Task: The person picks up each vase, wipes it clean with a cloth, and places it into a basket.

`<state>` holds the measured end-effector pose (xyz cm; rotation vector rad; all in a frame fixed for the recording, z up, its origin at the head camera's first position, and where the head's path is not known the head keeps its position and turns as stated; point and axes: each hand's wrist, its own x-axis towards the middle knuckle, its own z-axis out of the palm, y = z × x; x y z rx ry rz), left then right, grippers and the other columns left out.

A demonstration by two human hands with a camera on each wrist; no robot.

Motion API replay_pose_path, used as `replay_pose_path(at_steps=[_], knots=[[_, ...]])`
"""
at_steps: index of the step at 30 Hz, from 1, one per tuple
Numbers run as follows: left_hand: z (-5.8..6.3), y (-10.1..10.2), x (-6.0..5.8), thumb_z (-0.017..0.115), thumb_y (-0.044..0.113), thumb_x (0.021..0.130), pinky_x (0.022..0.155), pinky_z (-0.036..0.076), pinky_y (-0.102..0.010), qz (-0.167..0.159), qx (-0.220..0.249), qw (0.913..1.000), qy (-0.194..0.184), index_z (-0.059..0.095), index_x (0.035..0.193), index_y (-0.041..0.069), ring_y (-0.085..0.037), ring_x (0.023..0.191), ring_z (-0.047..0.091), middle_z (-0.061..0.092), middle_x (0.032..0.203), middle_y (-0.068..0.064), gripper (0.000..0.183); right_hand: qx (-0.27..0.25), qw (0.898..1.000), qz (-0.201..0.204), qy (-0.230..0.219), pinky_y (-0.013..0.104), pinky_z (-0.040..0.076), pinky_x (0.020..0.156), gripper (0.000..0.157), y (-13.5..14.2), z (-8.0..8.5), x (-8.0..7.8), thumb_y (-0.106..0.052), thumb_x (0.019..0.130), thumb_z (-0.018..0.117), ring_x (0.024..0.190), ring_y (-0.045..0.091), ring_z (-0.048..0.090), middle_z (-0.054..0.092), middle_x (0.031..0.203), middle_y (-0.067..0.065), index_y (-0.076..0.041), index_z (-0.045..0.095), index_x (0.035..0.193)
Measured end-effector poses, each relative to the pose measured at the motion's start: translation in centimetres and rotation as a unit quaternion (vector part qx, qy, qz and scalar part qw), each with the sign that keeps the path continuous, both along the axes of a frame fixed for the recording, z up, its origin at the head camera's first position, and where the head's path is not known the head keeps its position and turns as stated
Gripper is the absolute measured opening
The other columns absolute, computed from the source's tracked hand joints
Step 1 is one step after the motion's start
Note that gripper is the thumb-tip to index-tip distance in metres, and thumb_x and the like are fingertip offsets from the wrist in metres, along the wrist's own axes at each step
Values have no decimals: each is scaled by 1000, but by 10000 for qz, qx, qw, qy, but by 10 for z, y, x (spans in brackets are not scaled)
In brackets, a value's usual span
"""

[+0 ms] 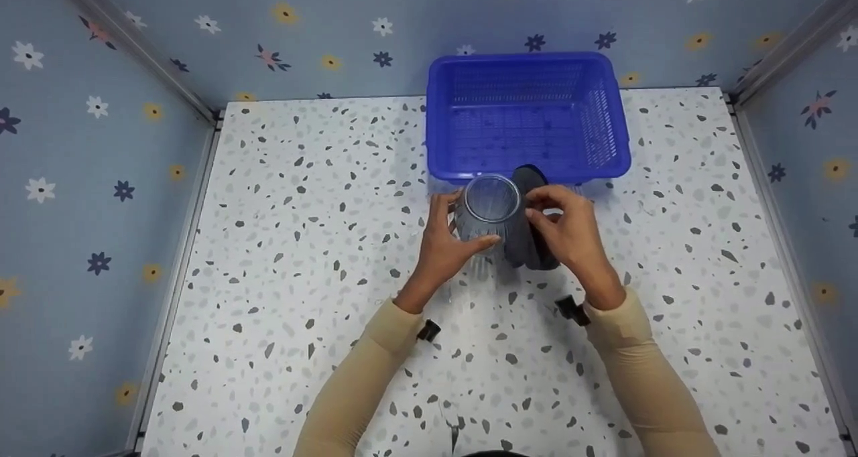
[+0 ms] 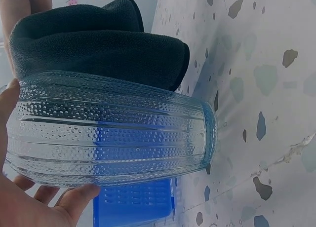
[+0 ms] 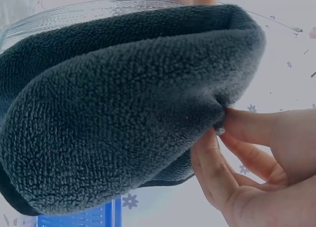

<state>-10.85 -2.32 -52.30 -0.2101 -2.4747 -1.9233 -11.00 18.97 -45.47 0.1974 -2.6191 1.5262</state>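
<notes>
A clear ribbed glass vessel [image 1: 491, 202] with a dotted texture stands on the table in front of the basket. My left hand [image 1: 448, 242] grips it from the left, fingers on the far side and thumb on the near side. In the left wrist view, the glass vessel [image 2: 113, 133] narrows toward the end at the table. A dark grey, fluffy cloth [image 1: 521, 246] hangs folded along its right side. My right hand [image 1: 573, 226] pinches the cloth's upper part between thumb and fingers, as the right wrist view shows on the cloth [image 3: 113, 108].
Just behind the vessel and cloth stands a blue plastic basket [image 1: 436, 122] with slotted walls. The speckled white table [image 1: 301, 242] is bounded by flowered panels [image 1: 234, 35] at the back and both sides. Small black pieces [image 1: 571, 309] sit at the wrists.
</notes>
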Motion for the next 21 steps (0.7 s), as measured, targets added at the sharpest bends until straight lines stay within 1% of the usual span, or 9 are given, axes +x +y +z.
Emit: replay_pose_path(at_steps=[7,9,12,14,17,19,21], knots=[[1,0,1,98,28,76,109,51,-45,42,-7,10000,24,47,146,7,-29,136,51,48,150,-11,89,152,9998,-108,101,18,52,74,12,-3,-1,0,11,94,71,98,35,72,74,104,21,7,74,105],[1,0,1,98,28,76,109,51,-45,44,-26,10000,30,47,146,7,-29,135,51,49,150,-11,89,172,9997,-118,113,18,52,73,12,-2,-3,0,12,94,70,98,36,72,74,104,21,7,74,104],[2,0,1,97,29,78,111,50,-48,-11,-22,10000,-17,46,148,8,-29,138,49,47,152,-12,88,148,9997,-130,166,16,51,71,12,-1,-7,0,13,94,70,97,38,72,74,102,22,7,73,103],[2,0,2,96,29,79,113,49,-49,-44,-19,10000,-45,45,149,8,-29,139,48,46,153,-12,88,93,9997,-146,173,14,50,69,12,1,-12,0,15,94,68,95,39,72,74,101,23,8,73,102],[2,-1,2,95,28,80,114,47,-51,-61,-20,10000,-67,44,150,7,-30,141,47,45,154,-13,89,20,9998,-193,73,14,51,68,12,3,-23,0,16,94,67,93,40,72,73,99,24,8,72,102],[2,-1,2,96,28,80,113,48,-51,-54,-22,10000,-63,44,150,7,-30,141,47,45,154,-14,89,24,9998,-216,-49,20,54,70,12,4,-33,0,16,94,66,94,40,72,73,99,24,8,72,101],[1,0,1,96,28,79,113,47,-50,-47,-9,10000,-64,44,150,7,-30,141,47,44,155,-14,90,137,9996,-209,-134,29,57,74,11,4,-45,-1,15,94,67,94,39,72,73,98,24,9,72,101]])
